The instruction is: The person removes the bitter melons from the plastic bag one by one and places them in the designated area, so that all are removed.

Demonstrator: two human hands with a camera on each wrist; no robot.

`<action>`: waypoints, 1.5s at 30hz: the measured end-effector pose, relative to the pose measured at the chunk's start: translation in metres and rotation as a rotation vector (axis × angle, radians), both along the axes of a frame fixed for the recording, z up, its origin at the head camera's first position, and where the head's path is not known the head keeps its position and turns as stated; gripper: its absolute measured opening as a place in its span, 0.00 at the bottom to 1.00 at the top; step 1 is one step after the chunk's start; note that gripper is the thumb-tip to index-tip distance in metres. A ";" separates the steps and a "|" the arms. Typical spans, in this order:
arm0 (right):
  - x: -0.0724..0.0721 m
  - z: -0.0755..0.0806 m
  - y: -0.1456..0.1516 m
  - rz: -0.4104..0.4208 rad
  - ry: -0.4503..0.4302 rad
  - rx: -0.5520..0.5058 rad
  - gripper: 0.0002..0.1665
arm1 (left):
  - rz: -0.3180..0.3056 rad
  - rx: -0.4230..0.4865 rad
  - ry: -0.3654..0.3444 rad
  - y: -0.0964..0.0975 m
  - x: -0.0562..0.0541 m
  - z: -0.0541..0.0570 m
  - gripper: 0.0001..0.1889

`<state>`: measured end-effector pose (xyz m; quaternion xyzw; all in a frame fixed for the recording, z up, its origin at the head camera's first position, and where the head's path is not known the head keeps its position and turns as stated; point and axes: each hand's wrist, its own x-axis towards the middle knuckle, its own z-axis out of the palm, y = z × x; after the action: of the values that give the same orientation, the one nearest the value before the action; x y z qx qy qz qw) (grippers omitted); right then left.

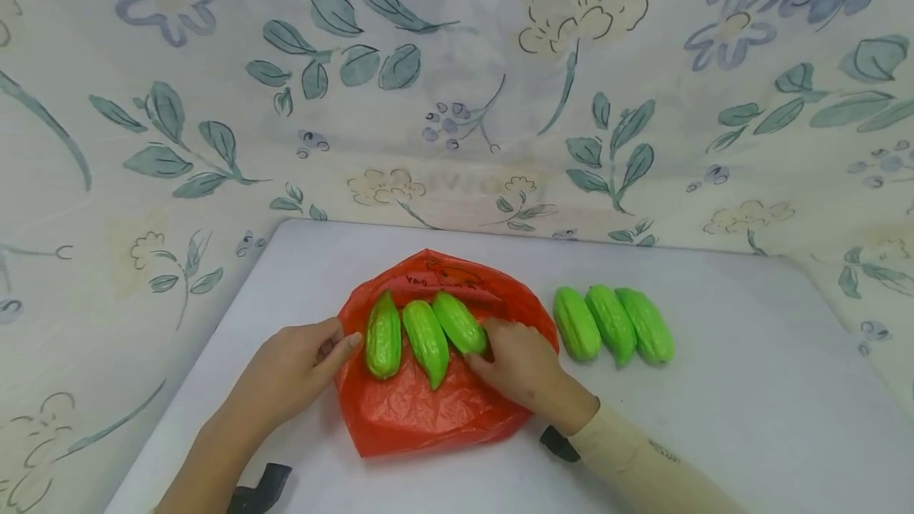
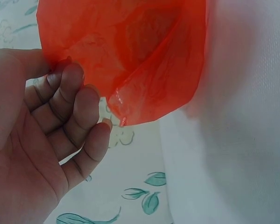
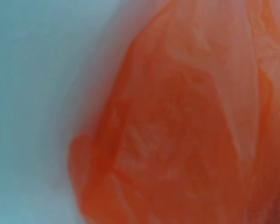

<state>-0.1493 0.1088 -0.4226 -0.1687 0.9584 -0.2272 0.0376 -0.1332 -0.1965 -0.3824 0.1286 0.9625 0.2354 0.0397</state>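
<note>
A red plastic bag (image 1: pixel 421 415) lies spread on the table, its edge rising at the back. On it lie two green bitter melons, one on the left (image 1: pixel 384 339) and one in the middle (image 1: pixel 426 335). A third bitter melon (image 1: pixel 457 320) tilts beside them, its lower end held between the thumb and fingers of my right hand (image 1: pixel 524 367). My left hand (image 1: pixel 296 371) pinches the bag's left edge; in the left wrist view that hand (image 2: pixel 51 126) has thumb and index finger at the red plastic (image 2: pixel 144 51). Only blurred bag (image 3: pixel 177 130) fills most of the right wrist view.
Three more bitter melons (image 1: pixel 610 324) lie side by side right of the bag, close to its edge. The white table (image 1: pixel 750 387) meets a flower-patterned cloth (image 1: pixel 457 101) at the back and left. Dark straps show near both wrists.
</note>
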 end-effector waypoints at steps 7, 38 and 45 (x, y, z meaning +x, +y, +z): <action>0.001 0.002 0.003 -0.010 -0.066 -0.042 0.17 | 0.003 -0.001 0.000 0.000 0.000 -0.001 0.14; 0.029 0.037 0.028 -0.041 0.006 -0.087 0.29 | 0.005 -0.005 0.004 0.001 0.000 -0.001 0.13; 0.044 0.046 0.042 -0.102 0.038 -0.104 0.29 | -0.005 0.005 0.030 0.001 0.000 -0.002 0.13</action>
<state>-0.1050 0.1510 -0.3763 -0.1256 0.9532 -0.2749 -0.0010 -0.1333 -0.1960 -0.3846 0.1347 0.9621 0.2357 0.0254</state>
